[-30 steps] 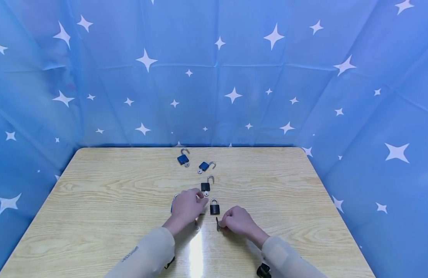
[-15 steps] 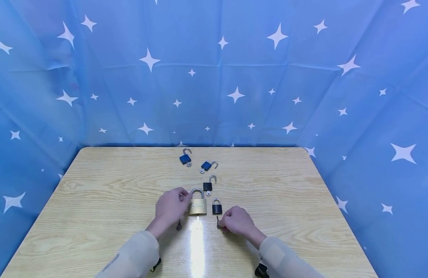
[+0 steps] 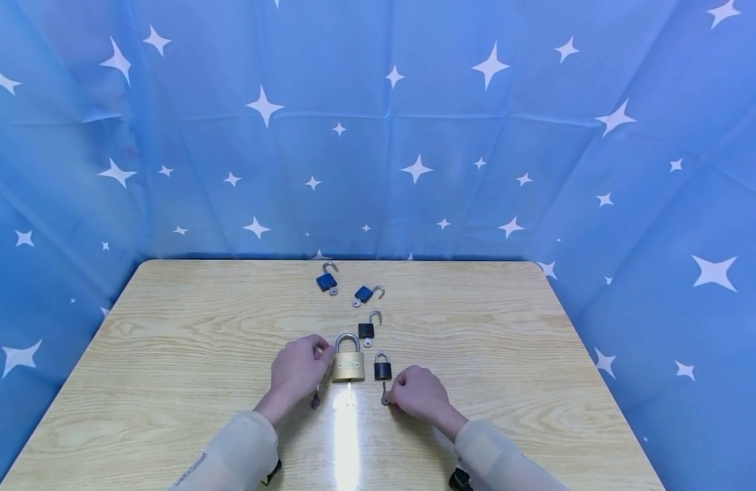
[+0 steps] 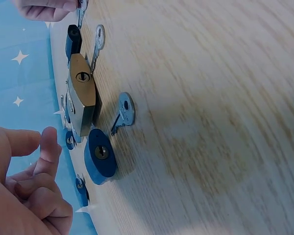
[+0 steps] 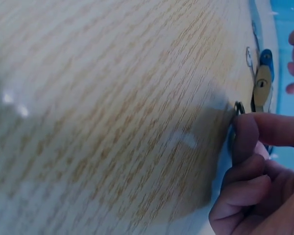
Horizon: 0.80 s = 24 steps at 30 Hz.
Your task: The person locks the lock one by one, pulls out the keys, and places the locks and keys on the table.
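My left hand (image 3: 299, 372) hovers over a blue padlock (image 4: 101, 155), which it covers in the head view. Nothing shows between its thumb and forefinger in the left wrist view; the other fingers are bent. A key (image 4: 126, 110) lies before this padlock. Just right of the hand lies a large brass padlock (image 3: 349, 368), shackle closed, with its own key (image 4: 99, 41) in front. My right hand (image 3: 419, 393) pinches a key (image 3: 385, 398) on the table, in front of a small black padlock (image 3: 383, 371) with a closed shackle. Its fingers partly hide that key.
Farther back lie a black padlock (image 3: 366, 331) and two blue padlocks, one at the rear (image 3: 327, 281) and one nearer (image 3: 364, 294). Their shackles are open and keys stick out of them. A starry blue cloth (image 3: 378, 191) hangs behind the wooden table (image 3: 187, 341).
My left hand has moved left, uncovering the brass padlock, and now hovers over the blue one. My right hand stays at its key by the black padlock.
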Tool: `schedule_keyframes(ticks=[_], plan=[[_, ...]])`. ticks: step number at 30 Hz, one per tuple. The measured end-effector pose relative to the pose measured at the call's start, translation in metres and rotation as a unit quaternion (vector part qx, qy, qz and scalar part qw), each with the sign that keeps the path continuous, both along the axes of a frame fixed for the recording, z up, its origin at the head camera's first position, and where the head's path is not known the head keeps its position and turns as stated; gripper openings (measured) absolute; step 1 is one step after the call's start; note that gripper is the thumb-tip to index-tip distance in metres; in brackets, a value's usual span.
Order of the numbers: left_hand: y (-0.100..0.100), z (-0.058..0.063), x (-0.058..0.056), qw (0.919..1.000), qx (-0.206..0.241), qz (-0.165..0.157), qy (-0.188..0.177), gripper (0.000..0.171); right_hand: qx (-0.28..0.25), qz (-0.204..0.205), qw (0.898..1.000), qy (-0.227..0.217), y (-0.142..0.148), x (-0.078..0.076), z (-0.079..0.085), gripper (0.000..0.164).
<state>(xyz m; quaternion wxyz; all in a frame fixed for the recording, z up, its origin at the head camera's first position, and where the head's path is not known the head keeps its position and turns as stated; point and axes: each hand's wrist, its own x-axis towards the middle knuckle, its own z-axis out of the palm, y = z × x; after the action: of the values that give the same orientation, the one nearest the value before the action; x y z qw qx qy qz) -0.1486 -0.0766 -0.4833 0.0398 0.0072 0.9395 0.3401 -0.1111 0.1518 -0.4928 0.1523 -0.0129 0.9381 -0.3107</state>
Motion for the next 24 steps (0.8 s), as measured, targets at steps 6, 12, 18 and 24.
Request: schedule_keyframes(ticks=[6, 12, 18, 24], plan=[[0.0001, -0.0006, 0.0004, 1.0, -0.003, -0.002, 0.001, 0.018, 0.01, 0.007, 1.0, 0.015, -0.0006, 0.0012, 0.0026, 0.032], [0.0016, -0.0011, 0.0001, 1.0, -0.004, 0.0, 0.008, 0.015, 0.011, 0.015, 1.0, 0.023, 0.0005, 0.0012, 0.0007, 0.031], [0.0039, -0.0013, -0.0013, 0.9999, -0.007, -0.005, 0.008, 0.014, 0.014, 0.017, 0.999, 0.026, 0.0012, 0.001, -0.0015, 0.033], [0.0031, 0.002, -0.0052, 0.9998, -0.005, -0.012, 0.012, 0.013, 0.017, 0.014, 1.0, 0.022, 0.0011, 0.0021, -0.0003, 0.038]])
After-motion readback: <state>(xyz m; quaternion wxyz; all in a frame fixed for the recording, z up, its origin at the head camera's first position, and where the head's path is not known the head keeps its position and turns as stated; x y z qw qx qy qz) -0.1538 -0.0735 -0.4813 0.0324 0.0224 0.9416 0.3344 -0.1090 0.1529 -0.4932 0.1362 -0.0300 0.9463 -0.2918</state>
